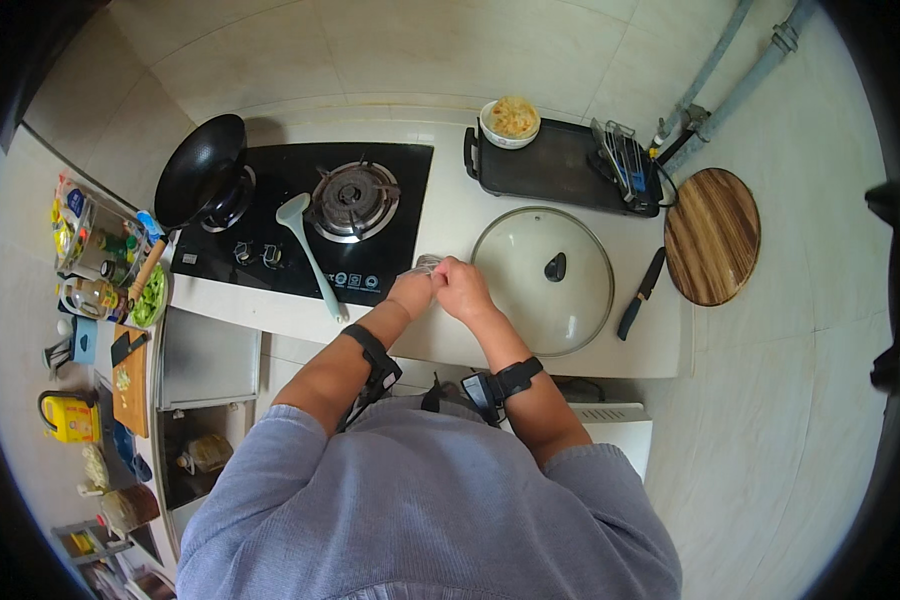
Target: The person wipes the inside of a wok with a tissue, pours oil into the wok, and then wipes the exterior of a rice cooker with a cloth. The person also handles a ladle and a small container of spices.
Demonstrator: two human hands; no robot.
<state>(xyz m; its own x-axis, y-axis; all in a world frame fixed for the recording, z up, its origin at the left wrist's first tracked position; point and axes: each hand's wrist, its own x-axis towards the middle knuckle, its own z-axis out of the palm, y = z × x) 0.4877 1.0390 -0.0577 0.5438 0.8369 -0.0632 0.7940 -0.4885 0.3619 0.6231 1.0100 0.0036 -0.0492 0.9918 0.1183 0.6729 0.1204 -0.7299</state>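
Note:
My left hand (pixel 411 292) and my right hand (pixel 462 288) meet above the front of the white counter, between the gas stove and a glass pan lid. Both sets of fingers pinch a small, thin, clear item (pixel 428 262), perhaps plastic film; the fingers hide most of it. Just right of my right hand lies the round glass lid (pixel 516 315) with a black knob. A pale green spatula (pixel 312 251) rests across the black gas stove (pixel 409 195), its handle end over the counter. A black wok (pixel 199 176) stands tilted on the left burner.
A black electric griddle (pixel 547 169) at the back bears a bowl of flatbread (pixel 514 124) and a wire rack (pixel 621 161). Right of the lid lie a black knife (pixel 641 292) and a round wooden board (pixel 712 236). Leftward, a cutting board (pixel 129 382) stands near an open cabinet (pixel 195 442).

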